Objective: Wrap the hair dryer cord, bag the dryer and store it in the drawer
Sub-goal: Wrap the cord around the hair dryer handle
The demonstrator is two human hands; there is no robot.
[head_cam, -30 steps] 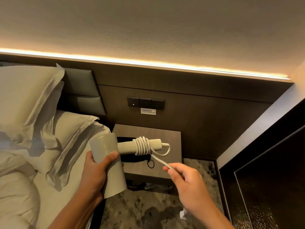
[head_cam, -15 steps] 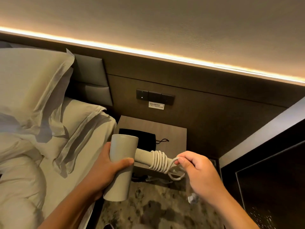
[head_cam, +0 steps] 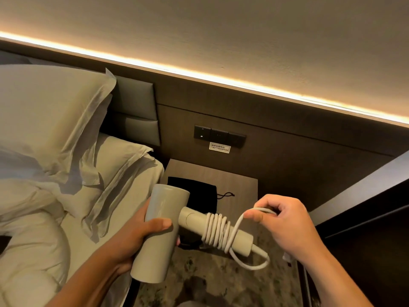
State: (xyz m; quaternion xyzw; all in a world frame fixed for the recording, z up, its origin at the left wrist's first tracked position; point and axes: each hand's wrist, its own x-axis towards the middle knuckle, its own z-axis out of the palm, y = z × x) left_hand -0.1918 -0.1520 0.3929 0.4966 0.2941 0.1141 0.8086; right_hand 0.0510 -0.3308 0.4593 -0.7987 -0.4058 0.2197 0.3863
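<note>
My left hand (head_cam: pixel 141 235) grips the barrel of a pale grey hair dryer (head_cam: pixel 161 231), its handle pointing right. Several turns of white cord (head_cam: pixel 218 231) are wound around the handle, and a loose loop hangs off the handle's end. My right hand (head_cam: pixel 285 224) pinches a stretch of that cord above and to the right of the handle. The plug (head_cam: pixel 287 258) peeks out under my right wrist. A black drawstring bag (head_cam: pixel 199 191) lies flat on the wooden nightstand (head_cam: pixel 239 185) behind the dryer. No drawer front is visible.
A bed with white pillows (head_cam: pixel 48 120) fills the left side. A dark switch panel (head_cam: pixel 219 136) sits on the wood wall above the nightstand. Dark cabinet panels (head_cam: pixel 367 240) stand at the right. Patterned carpet (head_cam: pixel 210 282) lies below.
My right hand has lifted up and to the right, drawing a length of cord off the handle's end. The dryer has shifted slightly in my left hand as the view moved.
</note>
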